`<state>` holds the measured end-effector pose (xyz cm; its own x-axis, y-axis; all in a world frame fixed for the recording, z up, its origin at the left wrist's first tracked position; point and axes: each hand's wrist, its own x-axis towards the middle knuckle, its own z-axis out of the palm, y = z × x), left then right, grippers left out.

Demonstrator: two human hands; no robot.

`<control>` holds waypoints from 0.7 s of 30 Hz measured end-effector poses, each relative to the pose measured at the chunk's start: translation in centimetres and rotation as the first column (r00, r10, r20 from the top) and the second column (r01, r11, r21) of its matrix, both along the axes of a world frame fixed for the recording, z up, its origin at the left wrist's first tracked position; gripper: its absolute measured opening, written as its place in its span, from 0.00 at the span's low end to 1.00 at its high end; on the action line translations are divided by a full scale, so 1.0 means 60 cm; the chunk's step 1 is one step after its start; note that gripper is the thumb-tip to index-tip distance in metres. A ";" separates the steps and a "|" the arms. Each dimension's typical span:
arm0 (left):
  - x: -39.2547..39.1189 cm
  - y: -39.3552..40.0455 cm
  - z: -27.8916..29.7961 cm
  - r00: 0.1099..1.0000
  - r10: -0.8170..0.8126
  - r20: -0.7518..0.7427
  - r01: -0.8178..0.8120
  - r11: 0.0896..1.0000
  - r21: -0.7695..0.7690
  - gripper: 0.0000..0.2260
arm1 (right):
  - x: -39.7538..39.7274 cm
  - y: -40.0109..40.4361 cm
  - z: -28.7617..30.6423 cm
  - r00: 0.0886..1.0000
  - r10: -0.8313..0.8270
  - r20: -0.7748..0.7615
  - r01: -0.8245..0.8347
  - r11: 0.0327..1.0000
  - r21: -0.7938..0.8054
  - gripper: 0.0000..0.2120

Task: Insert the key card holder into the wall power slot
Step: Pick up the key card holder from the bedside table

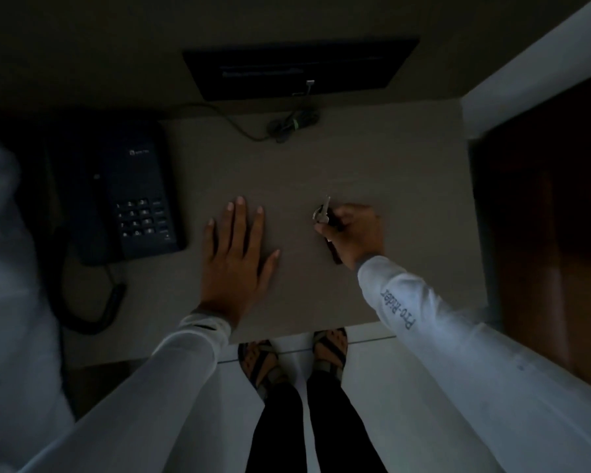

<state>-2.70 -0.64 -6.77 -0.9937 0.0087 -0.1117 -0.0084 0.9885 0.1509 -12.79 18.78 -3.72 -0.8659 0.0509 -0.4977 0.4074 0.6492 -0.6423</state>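
The left hand [234, 259] lies flat, fingers spread, holding nothing; the right hand [354, 232] has fingers closed around the key card holder [331, 233], its long axis toward the surface's [389, 158] far edge; no wall slot visible.

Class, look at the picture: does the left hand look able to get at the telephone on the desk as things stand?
Probably yes. The left hand lies flat and empty on the desk, and the telephone sits just to its left, with only bare surface between them.
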 end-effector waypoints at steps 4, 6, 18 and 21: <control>-0.003 -0.001 0.029 1.000 0.021 0.005 -0.021 1.000 0.013 0.32 | 0.000 0.008 0.017 0.998 -0.035 0.057 0.040 0.995 -0.092 0.14; -0.004 0.000 0.050 0.999 0.028 -0.025 -0.027 1.000 0.004 0.31 | 0.002 0.012 0.038 0.995 -0.078 0.054 0.085 0.985 -0.153 0.08; -0.097 0.003 0.359 0.955 -0.063 -0.289 0.054 0.998 -0.040 0.30 | -0.063 0.056 0.341 0.987 -0.126 -0.098 0.088 0.940 -0.331 0.06; -0.124 0.005 0.493 0.905 -0.102 -0.414 0.078 0.994 -0.074 0.29 | -0.087 0.078 0.479 0.969 -0.127 -0.213 0.061 0.955 -0.290 0.06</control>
<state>-10.12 -0.37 22.81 -0.9451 0.1057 0.3091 0.1325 0.9889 0.0669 -18.02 23.48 24.99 -0.9553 0.0251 -0.2947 0.2801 0.3968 -0.8741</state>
